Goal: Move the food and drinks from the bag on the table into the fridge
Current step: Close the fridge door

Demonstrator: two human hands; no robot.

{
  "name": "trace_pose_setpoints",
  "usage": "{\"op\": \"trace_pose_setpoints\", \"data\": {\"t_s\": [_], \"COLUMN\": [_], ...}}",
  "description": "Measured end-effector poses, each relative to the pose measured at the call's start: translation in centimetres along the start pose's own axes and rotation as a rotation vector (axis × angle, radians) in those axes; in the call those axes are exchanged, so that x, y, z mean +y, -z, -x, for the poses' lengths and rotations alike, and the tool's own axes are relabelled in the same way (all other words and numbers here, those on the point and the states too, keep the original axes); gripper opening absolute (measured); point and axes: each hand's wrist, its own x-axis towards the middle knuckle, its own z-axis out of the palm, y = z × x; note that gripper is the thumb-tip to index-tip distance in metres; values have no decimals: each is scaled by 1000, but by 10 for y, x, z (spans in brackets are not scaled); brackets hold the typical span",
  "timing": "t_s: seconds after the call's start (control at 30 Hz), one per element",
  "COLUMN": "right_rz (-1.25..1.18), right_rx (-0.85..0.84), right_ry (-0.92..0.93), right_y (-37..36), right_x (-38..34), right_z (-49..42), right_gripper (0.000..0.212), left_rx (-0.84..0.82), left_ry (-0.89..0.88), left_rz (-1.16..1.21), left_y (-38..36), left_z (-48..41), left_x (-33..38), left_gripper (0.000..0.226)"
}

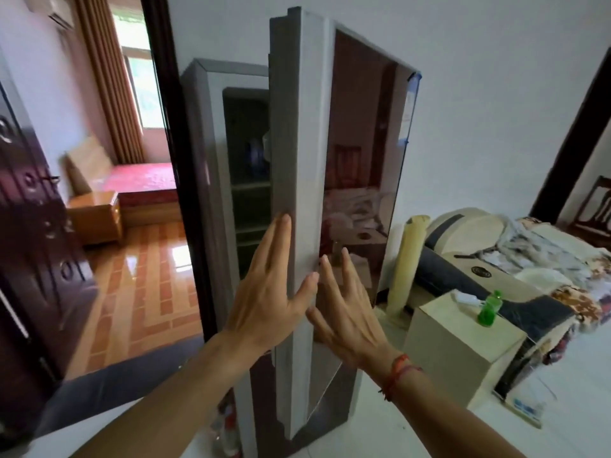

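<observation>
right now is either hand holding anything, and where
Nothing is held: the left hand lies flat on the edge of the fridge door, the right hand spread open beside it.

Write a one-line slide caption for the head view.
Left hand flat against the edge of the open fridge door, right hand spread beside its glossy front; shelves show inside.

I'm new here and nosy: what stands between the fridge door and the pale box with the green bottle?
A yellowish roll, perhaps a mat, standing on end on the floor; the head view shows it.
</observation>
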Motion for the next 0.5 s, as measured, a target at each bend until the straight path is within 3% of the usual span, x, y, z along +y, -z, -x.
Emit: {"op": "trace_pose_setpoints", "data": {"t_s": [0.5], "right_rz": [69], "right_rx": [-118], "right_ry": [35], "right_y": [-57], "right_x": [-20], "right_z": [-133], "right_gripper": [87], "left_rx": [96], "left_ry": [344], "left_rz": [108], "left_y": [8], "left_z": [-59], "left_x": [-82], "left_gripper": [96]}}
